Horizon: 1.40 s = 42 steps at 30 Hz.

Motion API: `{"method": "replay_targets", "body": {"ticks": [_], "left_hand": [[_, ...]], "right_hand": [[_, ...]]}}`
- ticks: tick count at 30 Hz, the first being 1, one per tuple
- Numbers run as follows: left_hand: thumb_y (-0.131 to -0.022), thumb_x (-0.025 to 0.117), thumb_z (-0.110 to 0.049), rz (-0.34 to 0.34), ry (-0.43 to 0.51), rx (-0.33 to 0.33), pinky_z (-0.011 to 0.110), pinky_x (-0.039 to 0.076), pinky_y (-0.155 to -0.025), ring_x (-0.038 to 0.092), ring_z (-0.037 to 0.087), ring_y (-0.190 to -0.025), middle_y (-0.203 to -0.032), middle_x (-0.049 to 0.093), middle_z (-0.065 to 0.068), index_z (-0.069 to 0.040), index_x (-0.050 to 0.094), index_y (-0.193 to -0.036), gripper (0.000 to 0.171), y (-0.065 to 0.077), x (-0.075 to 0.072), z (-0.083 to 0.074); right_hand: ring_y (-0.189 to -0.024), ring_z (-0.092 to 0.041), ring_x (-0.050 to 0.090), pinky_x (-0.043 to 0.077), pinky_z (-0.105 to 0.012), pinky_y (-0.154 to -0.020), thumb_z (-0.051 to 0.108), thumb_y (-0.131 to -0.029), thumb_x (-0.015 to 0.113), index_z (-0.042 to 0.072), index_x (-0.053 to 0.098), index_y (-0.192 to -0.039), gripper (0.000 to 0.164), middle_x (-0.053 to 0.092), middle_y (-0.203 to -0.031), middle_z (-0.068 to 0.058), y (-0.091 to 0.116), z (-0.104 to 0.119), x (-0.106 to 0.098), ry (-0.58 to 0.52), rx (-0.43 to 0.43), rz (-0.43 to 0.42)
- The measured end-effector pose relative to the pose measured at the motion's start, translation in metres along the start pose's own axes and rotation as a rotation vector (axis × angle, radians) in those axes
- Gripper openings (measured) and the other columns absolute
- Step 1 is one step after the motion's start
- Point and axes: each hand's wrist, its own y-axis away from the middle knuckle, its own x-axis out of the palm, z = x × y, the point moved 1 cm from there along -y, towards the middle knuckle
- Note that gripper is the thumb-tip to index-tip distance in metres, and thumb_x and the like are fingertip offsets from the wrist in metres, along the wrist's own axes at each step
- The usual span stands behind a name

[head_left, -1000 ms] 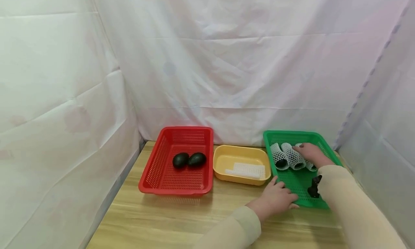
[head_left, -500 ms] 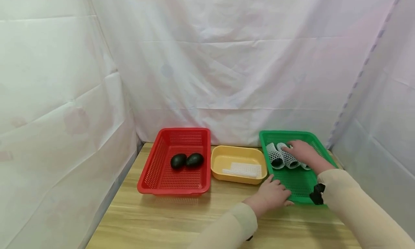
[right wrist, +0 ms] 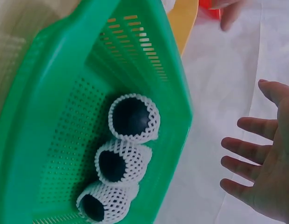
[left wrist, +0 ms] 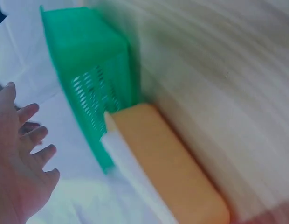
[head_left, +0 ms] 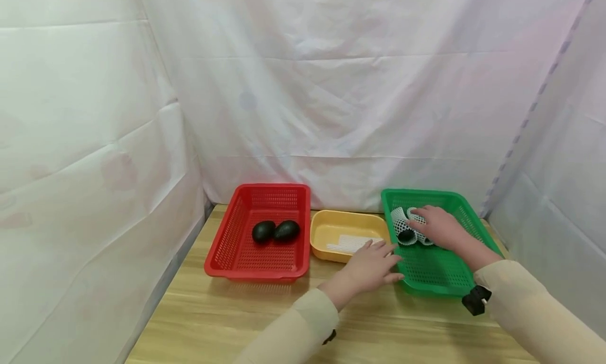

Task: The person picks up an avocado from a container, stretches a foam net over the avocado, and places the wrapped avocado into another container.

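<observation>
Two cream cloth sleeves (head_left: 293, 327) come in nearest, over the pale wood-grain worktop (head_left: 189, 311) on this side of the oblong yellow tray (head_left: 350, 223); a small black block (head_left: 476, 301) sits at the right cuff. The left-hand grip (head_left: 369, 268) is well open, fingers spread and holding nothing, over the tray's near right corner; whether a fingertip touches the rim cannot be told. Flat inside the tray lies white foam netting (head_left: 349, 241). Right of the tray stands a green perforated plastic basket (head_left: 435, 265), where three dark rounded fruits in white foam-net wraps (right wrist: 133, 163) lie side by side. Above them hangs the right-hand grip (head_left: 437, 228), fingers outstretched and parted, with hold of nothing. Left of the tray is a red perforated plastic basket (head_left: 265, 259) containing two bare, blackish, egg-shaped fruits (head_left: 286, 231), close together. White, faintly patterned cloth (head_left: 293, 106) hangs behind the tray.
</observation>
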Motion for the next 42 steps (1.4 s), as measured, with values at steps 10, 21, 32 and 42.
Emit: {"method": "replay_targets", "body": {"ticks": [10,21,32,42], "left_hand": [[-0.099,0.045,-0.055,-0.039,0.101,-0.06,0.044,0.025,-0.113,0.036,0.02,-0.139,-0.148,0.045,-0.003,-0.027,0.055,-0.137,0.048,0.041,-0.013,0.036],[-0.099,0.048,-0.05,-0.086,0.137,-0.227,0.047,0.028,-0.112,0.042,0.025,-0.134,-0.143,0.05,0.003,-0.019,0.058,-0.135,0.048,0.097,-0.008,0.08],[-0.098,0.054,-0.044,-0.074,0.192,-0.346,0.049,0.033,-0.109,0.048,0.024,-0.128,-0.135,0.056,0.006,-0.014,0.061,-0.131,0.045,0.132,-0.001,0.122],[-0.096,0.059,-0.042,0.017,0.182,-0.426,0.045,0.046,-0.098,0.057,0.026,-0.117,-0.127,0.061,0.009,-0.01,0.063,-0.127,0.044,0.151,0.006,0.162]], "right_hand": [[-0.119,-0.05,0.047,0.039,-0.064,-0.093,0.032,-0.098,0.058,-0.005,0.056,-0.13,0.05,0.053,-0.128,-0.032,0.007,0.017,0.005,0.013,-0.042,-0.057],[-0.106,-0.043,0.056,0.046,-0.059,-0.085,0.03,-0.094,0.064,-0.001,0.062,-0.125,0.044,0.06,-0.118,-0.024,0.011,0.034,0.019,0.039,-0.145,-0.136],[-0.106,-0.036,0.058,0.049,-0.053,-0.084,0.035,-0.094,0.064,0.001,0.063,-0.124,0.045,0.062,-0.118,-0.017,0.014,0.052,0.032,0.0,-0.172,-0.152],[-0.108,-0.035,0.057,0.048,-0.052,-0.086,0.033,-0.094,0.065,0.003,0.063,-0.123,0.042,0.062,-0.118,-0.016,0.017,0.067,0.052,-0.05,-0.19,-0.132]]}}
